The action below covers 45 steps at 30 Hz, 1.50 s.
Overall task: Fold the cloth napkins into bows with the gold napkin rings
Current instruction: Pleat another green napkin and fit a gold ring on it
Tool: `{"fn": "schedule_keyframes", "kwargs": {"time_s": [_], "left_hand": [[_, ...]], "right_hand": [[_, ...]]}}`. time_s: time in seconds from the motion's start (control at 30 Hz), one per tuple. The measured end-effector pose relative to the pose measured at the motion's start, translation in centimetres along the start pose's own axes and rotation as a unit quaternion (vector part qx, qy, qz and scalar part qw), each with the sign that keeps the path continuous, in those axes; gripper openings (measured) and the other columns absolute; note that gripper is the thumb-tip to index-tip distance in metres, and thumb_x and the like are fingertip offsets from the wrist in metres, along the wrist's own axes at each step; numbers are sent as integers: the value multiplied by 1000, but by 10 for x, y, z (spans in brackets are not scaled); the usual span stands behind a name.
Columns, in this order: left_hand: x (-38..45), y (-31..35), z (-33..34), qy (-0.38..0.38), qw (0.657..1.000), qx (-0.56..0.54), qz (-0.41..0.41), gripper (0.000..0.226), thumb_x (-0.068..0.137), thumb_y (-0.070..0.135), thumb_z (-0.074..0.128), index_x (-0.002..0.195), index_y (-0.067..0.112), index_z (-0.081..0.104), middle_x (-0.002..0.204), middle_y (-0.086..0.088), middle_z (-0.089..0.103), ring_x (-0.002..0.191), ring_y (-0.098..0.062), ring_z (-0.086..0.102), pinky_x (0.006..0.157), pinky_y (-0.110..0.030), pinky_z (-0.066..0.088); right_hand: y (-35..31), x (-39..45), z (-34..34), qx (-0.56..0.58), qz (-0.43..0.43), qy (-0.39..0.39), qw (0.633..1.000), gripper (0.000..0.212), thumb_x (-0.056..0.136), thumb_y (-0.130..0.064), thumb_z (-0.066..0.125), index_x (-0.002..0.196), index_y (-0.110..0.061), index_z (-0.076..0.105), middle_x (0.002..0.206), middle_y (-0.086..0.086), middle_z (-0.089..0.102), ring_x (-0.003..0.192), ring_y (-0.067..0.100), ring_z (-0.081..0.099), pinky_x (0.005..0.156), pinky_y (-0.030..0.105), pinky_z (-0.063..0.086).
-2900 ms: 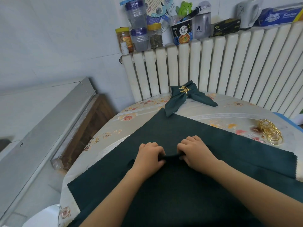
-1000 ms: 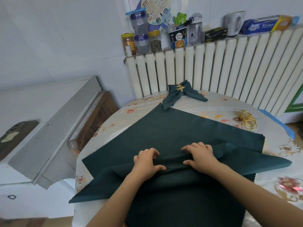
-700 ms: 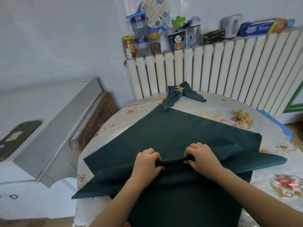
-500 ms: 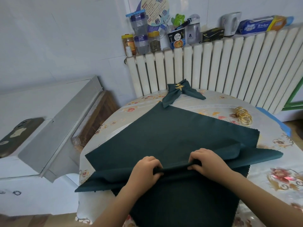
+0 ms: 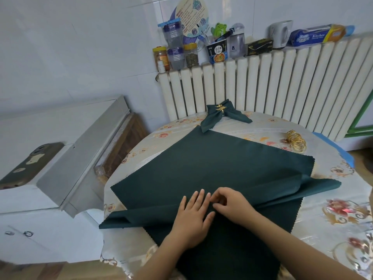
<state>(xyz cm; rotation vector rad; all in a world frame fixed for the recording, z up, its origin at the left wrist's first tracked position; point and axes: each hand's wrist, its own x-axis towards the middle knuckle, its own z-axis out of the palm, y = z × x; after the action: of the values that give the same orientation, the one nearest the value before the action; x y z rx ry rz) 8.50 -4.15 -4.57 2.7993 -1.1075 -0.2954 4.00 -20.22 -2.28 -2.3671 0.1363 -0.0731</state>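
Note:
A large dark green cloth napkin (image 5: 212,164) lies spread on the round table (image 5: 333,215), with a pleat folded across its near part from left to right. My left hand (image 5: 193,213) presses flat on that pleat with straight fingers. Just right of it, my right hand (image 5: 230,203) has curled fingers pinching the fold. A finished green bow napkin (image 5: 220,116) with a gold ring sits at the table's far edge. A pile of gold napkin rings (image 5: 296,140) lies at the far right.
A white radiator (image 5: 282,83) stands behind the table, its top lined with jars, bottles, a cup and boxes. A white cabinet (image 5: 60,168) with a phone (image 5: 30,164) on it stands to the left. The table carries a floral plastic cover.
The pleat has been laid down. My left hand went from gripping the fold to pressing flat on it. The hands have come closer together, the right still pinching the cloth.

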Motion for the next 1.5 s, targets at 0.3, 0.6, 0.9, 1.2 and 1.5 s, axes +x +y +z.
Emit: {"fn": "schedule_keyframes", "kwargs": {"time_s": [0.3, 0.6, 0.9, 1.2, 1.5], "left_hand": [[-6, -49, -3, 100, 985, -117, -78, 40, 99, 28, 42, 139, 32, 42, 153, 7, 27, 142, -7, 19, 114, -24, 8], [-14, -81, -30, 71, 987, -121, -76, 35, 77, 53, 67, 106, 35, 56, 100, 18, 46, 101, -5, 43, 91, -24, 36], [-12, -66, -54, 13, 990, -14, -142, 43, 71, 67, 63, 82, 27, 52, 74, 12, 52, 75, -9, 52, 58, -26, 36], [-24, -37, -58, -18, 976, -191, -107, 14, 85, 35, 61, 87, 23, 67, 82, 9, 63, 77, -6, 58, 69, -23, 47], [-26, -26, -56, -35, 957, -265, -114, 33, 86, 9, 50, 101, 26, 74, 85, 2, 72, 67, -7, 55, 71, -26, 50]], "right_hand": [[-19, 3, 28, -7, 59, 16, 998, 24, 74, -40, 75, 68, -42, 52, 79, -12, 47, 73, 1, 46, 60, 12, 34], [-37, 2, 37, -113, 86, -23, 990, 40, 77, -61, 61, 116, -52, 56, 105, -8, 41, 112, 14, 39, 97, 27, 34], [-42, 5, 38, -161, 94, -61, 980, 44, 82, -61, 55, 126, -56, 46, 125, -3, 41, 120, 19, 35, 102, 32, 28], [-39, 4, 32, -159, 82, -97, 979, 43, 87, -59, 48, 129, -54, 43, 127, -1, 39, 123, 20, 32, 103, 33, 26], [-38, -2, 16, -51, 86, -101, 990, 31, 84, -52, 59, 93, -25, 72, 106, -8, 49, 121, 19, 38, 102, 34, 38]]}}
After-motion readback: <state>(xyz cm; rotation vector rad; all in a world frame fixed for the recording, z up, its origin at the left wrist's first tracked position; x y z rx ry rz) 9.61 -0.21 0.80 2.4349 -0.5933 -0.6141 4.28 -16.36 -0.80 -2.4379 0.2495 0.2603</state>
